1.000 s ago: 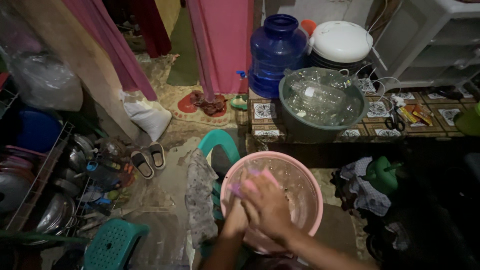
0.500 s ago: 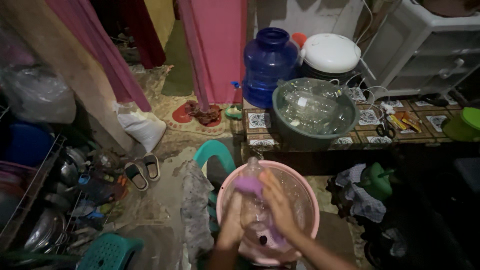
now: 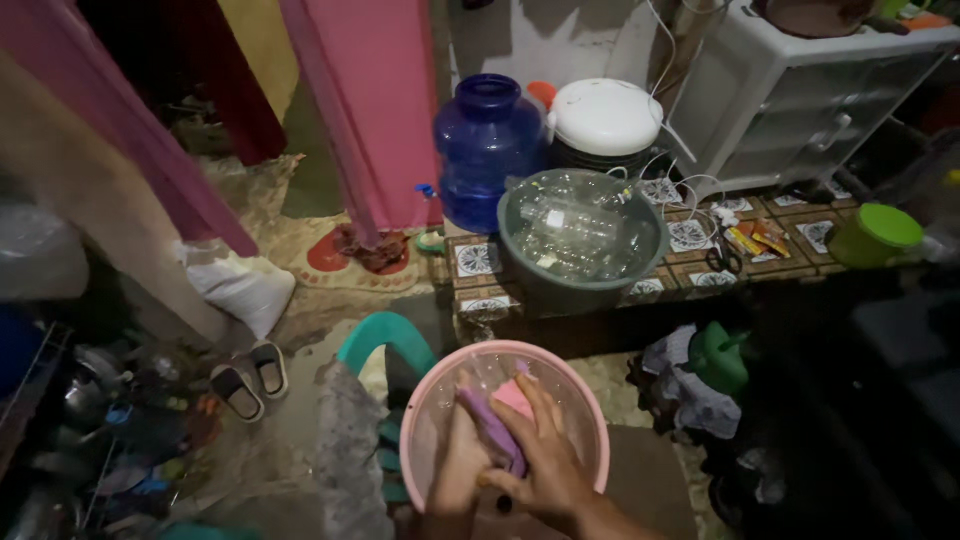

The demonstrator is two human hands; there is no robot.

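A round pink plastic basin (image 3: 590, 420) with a smooth rim sits low in the view, and both hands work inside it. The right hand (image 3: 545, 465) has its fingers curled over a soft pink and purple sponge (image 3: 500, 415), its grip closed on it from above. The left hand (image 3: 460, 470) lies under and beside the sponge, pressed to it; whether its grip is closed cannot be told, as the right hand and the sponge cover its fingers. What else lies in the basin is hard to make out through the glare.

Beyond, on a patterned tiled surface (image 3: 475, 258), stands a grey-green round tub (image 3: 520, 260) filled with clear plastic bottles (image 3: 580, 225). Behind it are a translucent blue ribbed water jug (image 3: 485, 150) and a white domed lid (image 3: 605, 115). A green-lidded container (image 3: 875, 235) sits to the right. A pair of sandals (image 3: 250, 375) lies on the floor at left. The lower left is dark and cluttered, with little distinguishable.
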